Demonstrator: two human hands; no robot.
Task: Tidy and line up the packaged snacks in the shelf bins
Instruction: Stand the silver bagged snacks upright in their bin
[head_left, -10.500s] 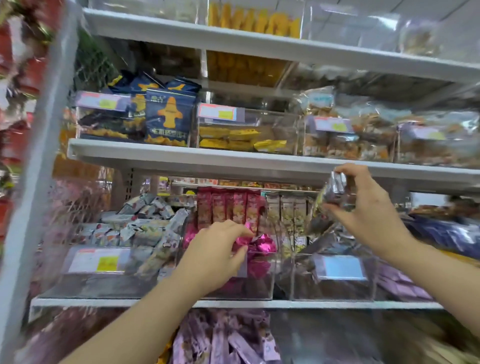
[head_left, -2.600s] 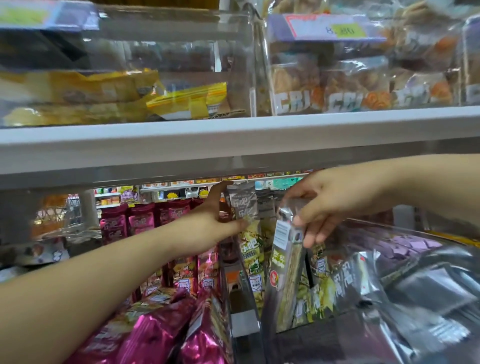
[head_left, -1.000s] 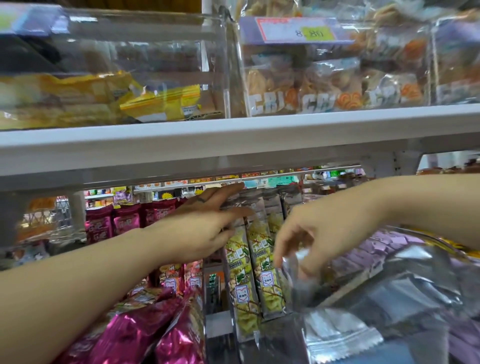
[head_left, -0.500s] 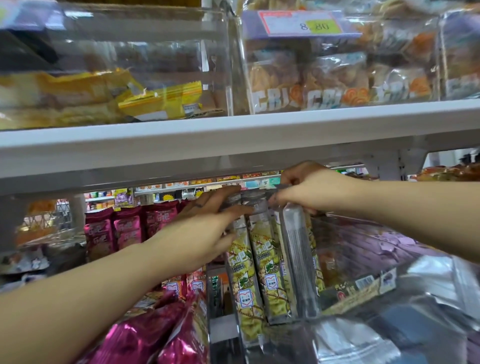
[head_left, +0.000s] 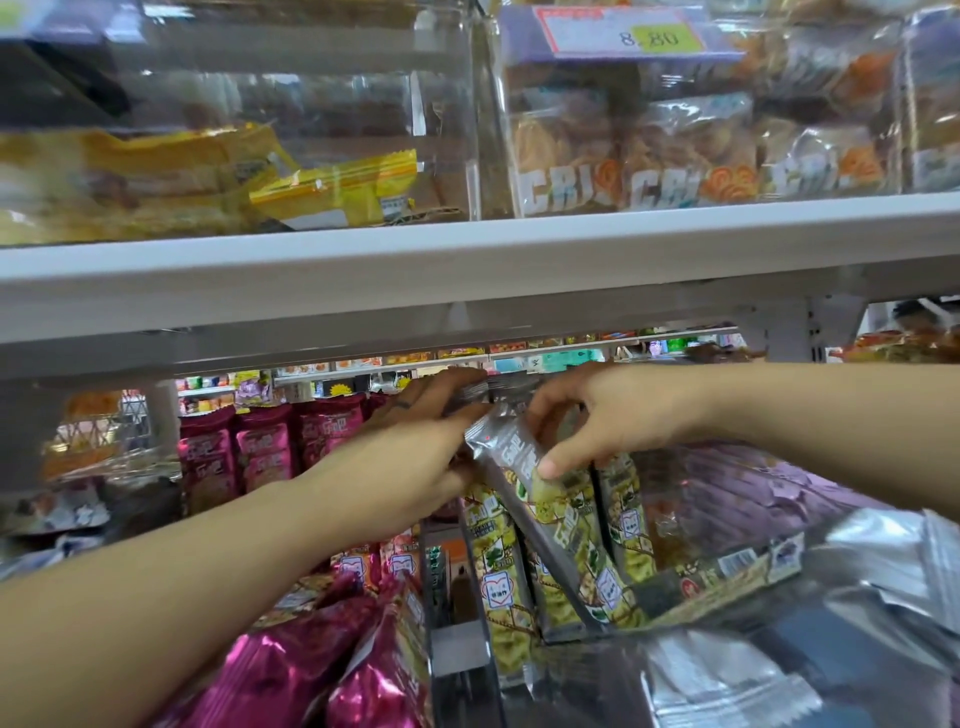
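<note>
foil snack packet (head_left: 558, 525) in right fingers (head_left: 556, 464)

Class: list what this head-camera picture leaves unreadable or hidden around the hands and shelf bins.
- Head view, right hand: fingertips partly behind the tilted green packet it pinches.
- Head view, price label: cut by the top edge.
- Head view, yellow packets: print motion-blurred.
</note>
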